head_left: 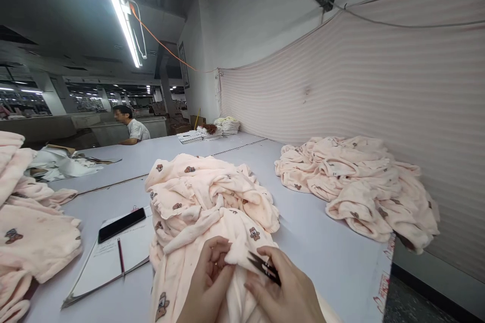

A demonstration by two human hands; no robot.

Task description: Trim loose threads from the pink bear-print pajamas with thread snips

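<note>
A pale pink fleece garment (212, 186) with brown bear prints lies bunched on the table in front of me. My left hand (212, 277) pinches an edge of it, fingers curled round the cloth. Black thread snips (265, 266) sit in my right hand (288, 287), between thumb and fingers. Their pointed blades face left and lie right against the raised bit of fabric beside my left fingertips. Whether the blades touch the cloth, I cannot tell.
More pink bear-print garments are heaped at the right (356, 181) and left (34, 232). A black phone (122, 225) and a pen (120, 257) rest on a paper pad (102, 267). Farther back are white scraps (64, 161), stacked cloth (226, 125) and a seated person (138, 130).
</note>
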